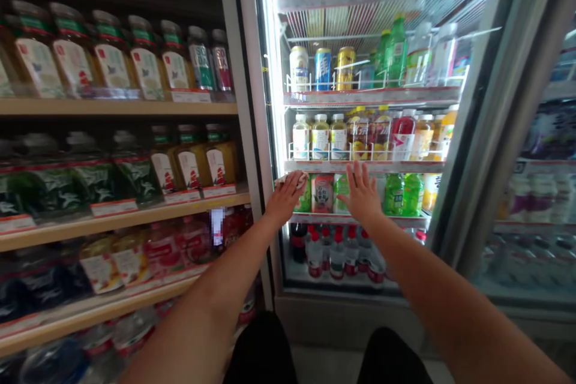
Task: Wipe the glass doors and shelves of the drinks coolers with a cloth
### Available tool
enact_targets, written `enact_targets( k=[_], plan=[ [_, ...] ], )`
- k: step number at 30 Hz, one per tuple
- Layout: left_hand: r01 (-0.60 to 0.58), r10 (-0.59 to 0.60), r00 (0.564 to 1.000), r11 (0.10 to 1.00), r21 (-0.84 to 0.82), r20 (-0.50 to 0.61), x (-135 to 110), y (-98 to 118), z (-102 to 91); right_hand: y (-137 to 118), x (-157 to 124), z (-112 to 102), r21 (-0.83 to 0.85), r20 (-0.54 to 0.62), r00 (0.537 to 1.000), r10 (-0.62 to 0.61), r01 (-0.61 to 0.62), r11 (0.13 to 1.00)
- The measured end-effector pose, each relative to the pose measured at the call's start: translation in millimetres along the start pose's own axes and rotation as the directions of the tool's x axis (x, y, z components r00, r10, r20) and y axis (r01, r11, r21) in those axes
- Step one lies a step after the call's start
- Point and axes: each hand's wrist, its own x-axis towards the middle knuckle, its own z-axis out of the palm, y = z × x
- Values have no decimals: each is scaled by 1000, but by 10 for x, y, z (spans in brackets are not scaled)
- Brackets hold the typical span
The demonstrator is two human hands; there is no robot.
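Observation:
I face an open drinks fridge with white wire shelves (364, 166). My left hand (284, 197) is closed on a crumpled light cloth (292, 178) pressed at the left end of a shelf's front edge. My right hand (361, 192) is open, fingers spread, reaching toward green bottles (402, 194) on the shelf below the yellow drink bottles (320, 135). A pink-labelled carton (322, 193) stands between my two hands.
The fridge's glass door (490, 132) is swung open to the right. Wooden shelves (117, 216) packed with bottled drinks stand on the left. Cans (323, 68) fill an upper fridge shelf, red-capped bottles (337, 252) the lowest. My knees are at the bottom.

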Motion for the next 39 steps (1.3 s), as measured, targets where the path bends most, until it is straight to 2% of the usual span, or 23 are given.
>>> enact_targets(
  k=[4,6,9,12,14,16,19,22,25,27,29,32,34,36,39],
  plan=[
    [76,-74,994,997,31,-84,444,-316,-171,19,4,42,3,-14,1000,-13,13,1000],
    [126,-120,986,991,41,-119,590,-373,-190,17,1,39,2,-12,1000,-10,10,1000],
    [77,-72,993,996,46,-98,504,-243,-112,10,-12,16,-7,6,1000,4,-4,1000],
    [-121,121,993,992,35,-12,295,-95,-58,21,-30,11,-8,3,1000,-15,15,1000],
    [-237,236,971,971,27,27,283,-120,-98,34,-38,24,-10,-22,999,-42,41,999],
    [-280,279,960,959,31,30,398,-235,-188,42,-40,37,-16,-45,998,-54,53,998],
    [-186,188,982,981,51,-20,605,-401,-292,30,-39,34,-24,-26,999,-25,24,999],
    [-51,54,997,997,53,-56,580,-368,-246,6,-41,16,-15,5,1000,4,-4,1000],
    [-69,69,998,997,29,-13,391,-209,-152,1,-46,22,3,3,1000,3,-3,1000],
    [-105,105,994,994,13,11,353,-162,-142,9,-51,40,5,-2,1000,-6,6,1000],
    [-98,98,995,995,7,-2,454,-204,-188,19,-55,58,-5,-14,1000,-15,15,1000],
    [-8,8,998,1000,8,-69,726,-320,-280,19,-58,56,-20,-18,1000,-10,9,1000],
    [38,-37,995,999,3,-96,821,-322,-290,7,-61,27,-20,0,1000,2,-2,1000],
    [11,-11,997,1000,-4,-75,776,-230,-247,-9,-66,-11,-19,34,999,19,-19,1000],
    [-131,131,991,991,-27,16,571,-37,-170,-16,-81,-41,-18,65,998,23,-21,1000]
  ],
)
